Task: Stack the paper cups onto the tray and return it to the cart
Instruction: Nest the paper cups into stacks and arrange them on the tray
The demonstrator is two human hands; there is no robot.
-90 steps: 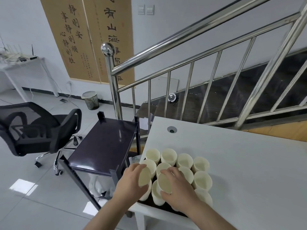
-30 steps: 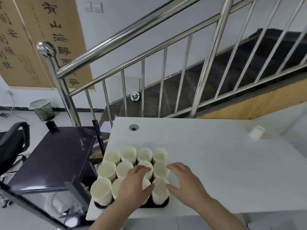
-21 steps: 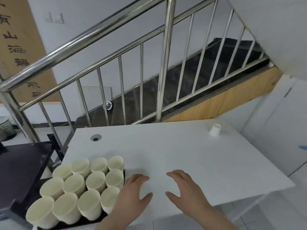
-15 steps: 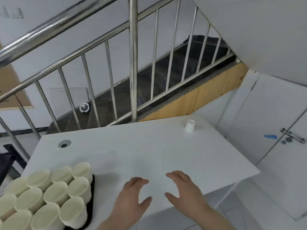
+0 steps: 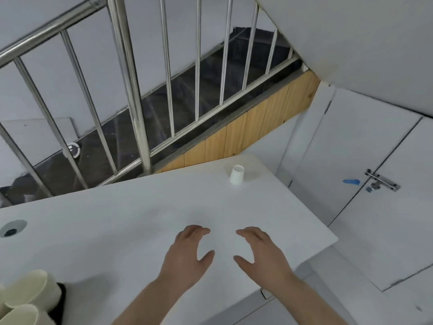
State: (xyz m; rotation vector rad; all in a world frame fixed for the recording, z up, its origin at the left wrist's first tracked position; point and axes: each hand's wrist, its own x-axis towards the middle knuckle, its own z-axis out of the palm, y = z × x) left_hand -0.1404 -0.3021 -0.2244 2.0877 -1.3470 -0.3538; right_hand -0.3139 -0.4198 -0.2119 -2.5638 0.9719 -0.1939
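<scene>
Both hands are over the near part of the white table (image 5: 117, 231), side by side with a small gap between them. The left hand (image 5: 187, 256) has loose, spread fingers and holds nothing. The right hand (image 5: 260, 256) is the same, with soft bent fingers and nothing in it. A moment ago the tray full of cups filled the left side of the view. Now the view has turned to the right, so only the tray (image 5: 61, 301) edge and a few cream paper cups (image 5: 28, 289) show in the bottom left corner. The hands have stayed in the same pose, off the cups. Far across the table, near the back right corner, one small white cup (image 5: 237, 175) stands upside down, well apart from the hands. Behind the table are the metal stair rail (image 5: 131, 90) and a white door (image 5: 375, 195) with a latch.
</scene>
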